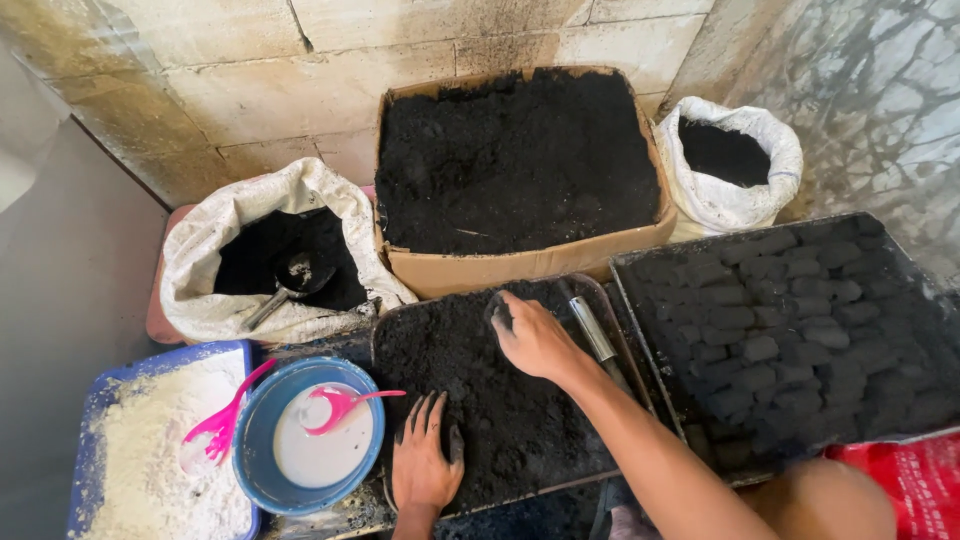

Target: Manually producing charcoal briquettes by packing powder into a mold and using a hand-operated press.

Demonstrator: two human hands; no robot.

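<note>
A cramped corner is seen from above, closed in by a stained block wall (300, 70) at the back and a pale smooth panel (60, 260) on the left; the floor is almost wholly covered by containers set edge to edge. Little open room is left: the only bare strip lies along the pale panel at the left, and a narrow soiled gap is seen between the trays at the bottom. At the centre a shallow dark tray (385, 330) is filled with black powder (500, 400), and both hands are pressed into it. The left hand (424, 462) is laid flat on the powder near the tray's near edge, fingers spread wide and nothing held. The right hand (533, 338) is cupped over the powder toward the far side, fingers curled down into it; whether anything is gripped cannot be told. A metal tube (595, 335) lies just beside the right wrist at the tray's right edge. To the right, a second dark tray (625, 275) is packed with rows of black briquettes (780, 330). Behind, a cardboard box (520, 262) is heaped with black powder, flanked by two white sacks: the left sack (215, 230) holds powder and a metal scoop (290, 280), the right sack (740, 200) powder only. At lower left, a blue bowl (255, 440) holds white liquid and a pink spoon (345, 402), beside a blue tray (90, 400) of white flour with a pink scoop (222, 425).
</note>
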